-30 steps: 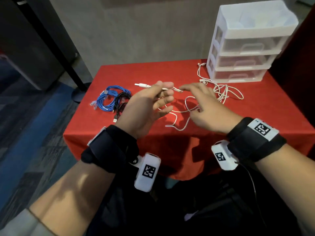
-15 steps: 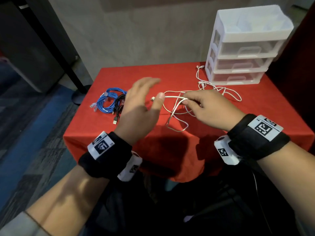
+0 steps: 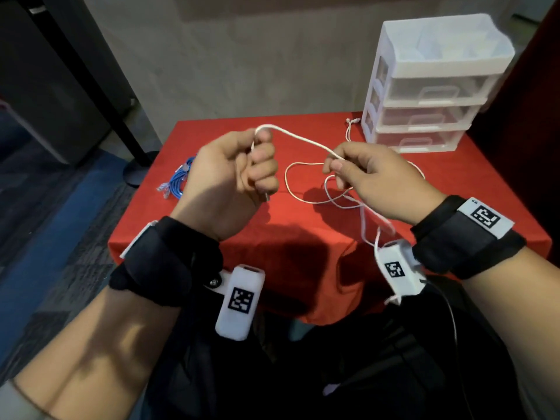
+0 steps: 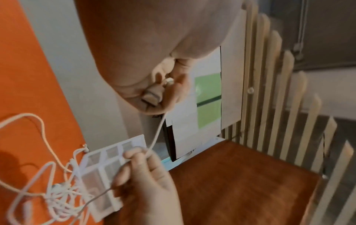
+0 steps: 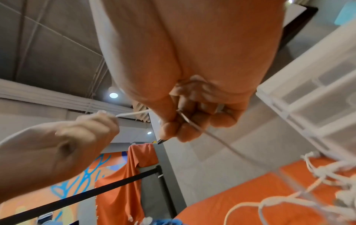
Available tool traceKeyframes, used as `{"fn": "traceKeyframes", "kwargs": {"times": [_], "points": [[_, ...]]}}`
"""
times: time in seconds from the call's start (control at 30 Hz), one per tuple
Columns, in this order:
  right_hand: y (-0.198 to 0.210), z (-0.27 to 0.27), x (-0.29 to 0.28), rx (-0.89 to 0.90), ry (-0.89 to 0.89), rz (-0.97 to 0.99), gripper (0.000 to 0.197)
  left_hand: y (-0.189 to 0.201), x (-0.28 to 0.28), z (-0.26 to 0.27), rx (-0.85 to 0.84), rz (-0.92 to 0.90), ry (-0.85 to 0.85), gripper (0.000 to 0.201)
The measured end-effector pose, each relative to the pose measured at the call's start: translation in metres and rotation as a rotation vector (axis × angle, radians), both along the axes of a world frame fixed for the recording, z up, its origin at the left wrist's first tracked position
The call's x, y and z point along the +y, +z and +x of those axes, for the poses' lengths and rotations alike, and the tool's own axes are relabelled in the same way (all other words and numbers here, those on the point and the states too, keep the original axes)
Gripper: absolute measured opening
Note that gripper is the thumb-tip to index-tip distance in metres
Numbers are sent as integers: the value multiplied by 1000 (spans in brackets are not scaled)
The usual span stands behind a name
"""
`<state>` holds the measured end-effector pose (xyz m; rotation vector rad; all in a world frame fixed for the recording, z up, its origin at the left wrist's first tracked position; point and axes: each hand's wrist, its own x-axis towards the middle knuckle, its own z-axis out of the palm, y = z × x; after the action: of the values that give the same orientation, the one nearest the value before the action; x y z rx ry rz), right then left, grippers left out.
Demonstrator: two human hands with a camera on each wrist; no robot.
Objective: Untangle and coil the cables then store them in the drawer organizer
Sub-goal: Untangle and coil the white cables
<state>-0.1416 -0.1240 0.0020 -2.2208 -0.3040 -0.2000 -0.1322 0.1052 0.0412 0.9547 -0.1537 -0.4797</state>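
Both forearms reach forward over the near edge of the table (image 3: 212,140), wrists banded in black, hands raised above the red cloth and facing each other. The left hand (image 3: 230,174) is held as an upright fist, knuckles toward the right, fingers curled round one end of the white cable (image 3: 303,140); the left wrist view shows the plug (image 4: 152,95) tucked in the palm. The cable bends over the top of that fist and runs slightly downhill to the right hand (image 3: 372,177), which is turned palm down, thumb and forefinger pinching the cable, the other fingers curled under. Below the right hand the cable drops in loose loops onto the cloth, one strand hanging past the near edge by the right wrist. Farther back the rest of it lies in a tangle beside the organizer (image 3: 430,86), which stands at the far right corner, drawers closed, top tray open. The blue cable (image 3: 178,183) lies bundled at the left edge, partly hidden behind the left hand
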Motion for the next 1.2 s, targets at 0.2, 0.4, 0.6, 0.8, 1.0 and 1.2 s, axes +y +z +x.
{"fn": "traceKeyframes", "kwargs": {"times": [0.2, 0.4, 0.6, 0.8, 1.0, 1.2], "points": [[-8, -17, 30, 119, 156, -40, 19, 5, -11, 2, -103, -138, 175, 27], [18, -31, 35, 117, 263, -148, 14, -27, -2, 11, -960, 941, 413, 22], [39, -23, 21, -25, 92, 60, 3, -21, -6, -10, -699, 907, 73, 29], [39, -26, 16, 58, 179, 221, 12, -19, -3, -14, -365, 460, -192, 32], [40, -25, 12, 153, 278, 346, 11, -21, 6, -22, -383, 387, -334, 33], [35, -24, 22, 149, 206, 372, 11, -20, -6, -20, -416, 500, -79, 17]]}}
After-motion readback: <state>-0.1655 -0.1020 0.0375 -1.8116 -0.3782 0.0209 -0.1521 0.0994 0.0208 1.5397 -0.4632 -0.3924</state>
